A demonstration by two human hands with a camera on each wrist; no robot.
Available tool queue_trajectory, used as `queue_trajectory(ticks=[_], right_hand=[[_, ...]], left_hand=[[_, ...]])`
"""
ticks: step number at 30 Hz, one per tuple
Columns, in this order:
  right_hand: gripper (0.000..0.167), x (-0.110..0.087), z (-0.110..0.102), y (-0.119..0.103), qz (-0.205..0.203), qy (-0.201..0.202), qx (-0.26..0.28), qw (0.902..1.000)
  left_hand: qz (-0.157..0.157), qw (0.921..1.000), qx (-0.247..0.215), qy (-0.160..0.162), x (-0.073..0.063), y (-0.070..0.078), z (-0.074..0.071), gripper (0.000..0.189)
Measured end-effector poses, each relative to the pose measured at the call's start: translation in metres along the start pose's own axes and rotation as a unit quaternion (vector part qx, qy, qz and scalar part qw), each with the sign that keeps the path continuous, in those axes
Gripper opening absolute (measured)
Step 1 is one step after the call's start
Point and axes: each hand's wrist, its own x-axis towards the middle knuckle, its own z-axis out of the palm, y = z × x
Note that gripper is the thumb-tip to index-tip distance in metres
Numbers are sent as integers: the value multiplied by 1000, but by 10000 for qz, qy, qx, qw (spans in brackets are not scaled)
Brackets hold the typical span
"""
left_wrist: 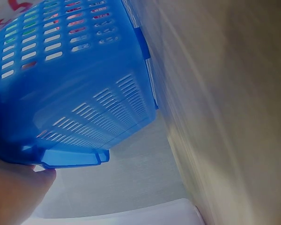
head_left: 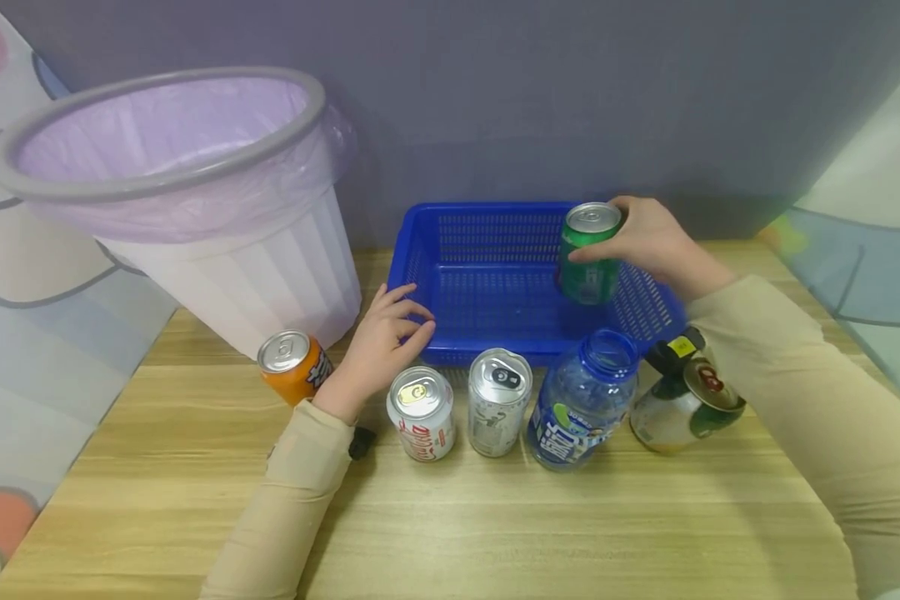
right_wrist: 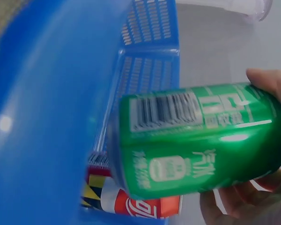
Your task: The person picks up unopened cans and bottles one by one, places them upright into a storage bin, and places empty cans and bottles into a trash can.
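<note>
My right hand (head_left: 648, 237) grips a green soda can (head_left: 591, 275) near its top, thumb on one side and fingers on the other. The can is upright over the right part of the blue plastic basket (head_left: 495, 346). In the right wrist view, the green can (right_wrist: 201, 140) hides part of a red-and-white thing (right_wrist: 143, 204) lower in the basket. At the basket's front left corner is my left hand (head_left: 386, 342), fingers loosely spread at the rim and holding nothing. The left wrist view shows that hand (left_wrist: 18, 187) right at the rim.
A white bin (head_left: 232, 275) with a purple liner stands at the left. Before it is an orange can (head_left: 296, 375). Along the basket's front stand a white Coca-Cola can (head_left: 422, 421), a silver-white can (head_left: 497, 412), a blue-tinted bottle (head_left: 577, 417) and a white-and-green can (head_left: 675, 412).
</note>
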Motion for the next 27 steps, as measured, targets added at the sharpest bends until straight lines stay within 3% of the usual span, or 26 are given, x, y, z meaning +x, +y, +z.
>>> queue_trajectory(ticks=[5,15,27], right_hand=[[68,1,0,2,-208,-380,-710,9965],[64,4,7,-1,-550,-841,-1827,9780],[43,3,20,-2,-128,-1082,-2230,9687]], left_hand=[[20,10000,16,-19,1,0,1,36],[-21,10000,-17,-19,0,-2,2,36],[3,10000,-42,-32,0,-2,2,35]])
